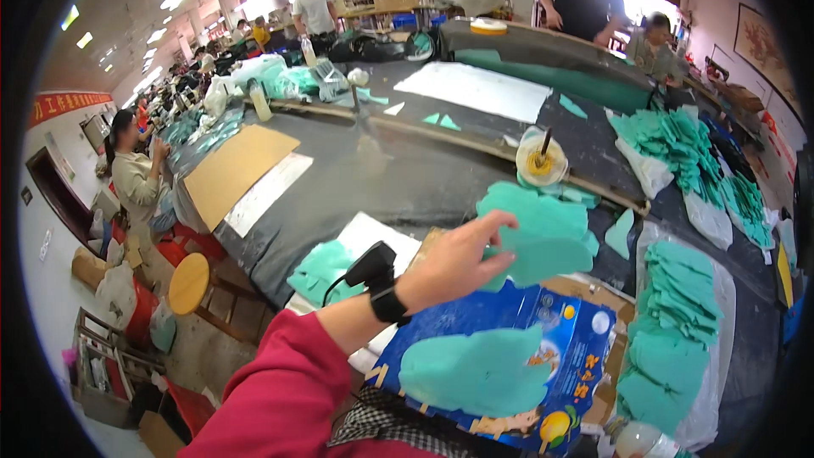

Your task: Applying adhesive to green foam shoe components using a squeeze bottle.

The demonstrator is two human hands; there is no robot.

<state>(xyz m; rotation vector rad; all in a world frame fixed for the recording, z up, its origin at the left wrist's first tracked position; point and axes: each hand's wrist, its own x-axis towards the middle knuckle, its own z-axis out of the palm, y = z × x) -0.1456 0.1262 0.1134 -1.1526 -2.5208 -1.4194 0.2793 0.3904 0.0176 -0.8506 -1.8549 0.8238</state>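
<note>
My left hand [462,259], in a red sleeve with a black strap and a small black device [370,265] at the wrist, reaches over the middle of the work table. Its thumb and forefinger are apart with nothing seen between them. Just beyond the fingers lies a stack of thin green cut pieces [543,220]. I cannot tell whether the fingertips touch it. Nearer to me, one flat green piece [475,373] rests on a blue printed cardboard sheet [526,309]. More green pieces [326,270] lie to the left of my wrist. My right hand is out of view.
Green piles lie on a plastic sheet [716,356] at right; a bottle [644,441] is near it. A bar [407,125] crosses the table, with a spindle and white disc [541,157]. A round stool [188,283] stands left. Other people work around the room.
</note>
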